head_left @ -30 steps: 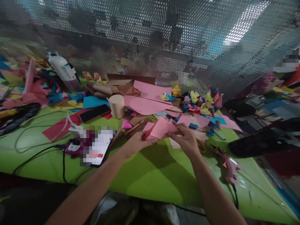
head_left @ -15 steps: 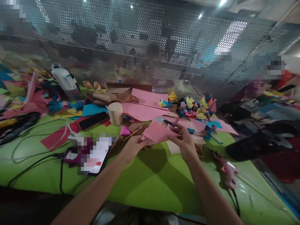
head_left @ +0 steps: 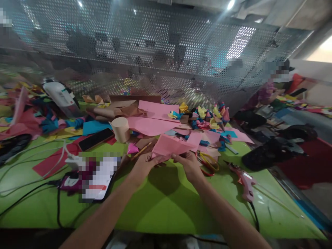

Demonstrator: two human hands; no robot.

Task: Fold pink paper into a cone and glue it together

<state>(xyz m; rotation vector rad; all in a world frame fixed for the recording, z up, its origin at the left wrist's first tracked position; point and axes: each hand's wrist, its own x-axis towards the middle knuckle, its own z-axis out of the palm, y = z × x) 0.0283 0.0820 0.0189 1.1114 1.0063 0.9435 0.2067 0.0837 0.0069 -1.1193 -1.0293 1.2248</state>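
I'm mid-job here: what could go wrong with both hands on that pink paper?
The pink paper piece, pinched by the left hand and right hand, might crease or tear if they pull apart. The pink glue gun lies beside the right forearm; a sweep could knock it or snag its black cord. The lit-screened, black-edged phone beside the left forearm might get nudged.

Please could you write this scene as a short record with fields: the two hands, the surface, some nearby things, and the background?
left hand: pinches left part of pink paper
right hand: grips the same paper toward its right
surface: green table
right side: pink glue gun, lying down, with black cord
left side: lit phone, its screen partly pixelated
beyond hands: beige paper cylinder, standing upright
background: perforated screen
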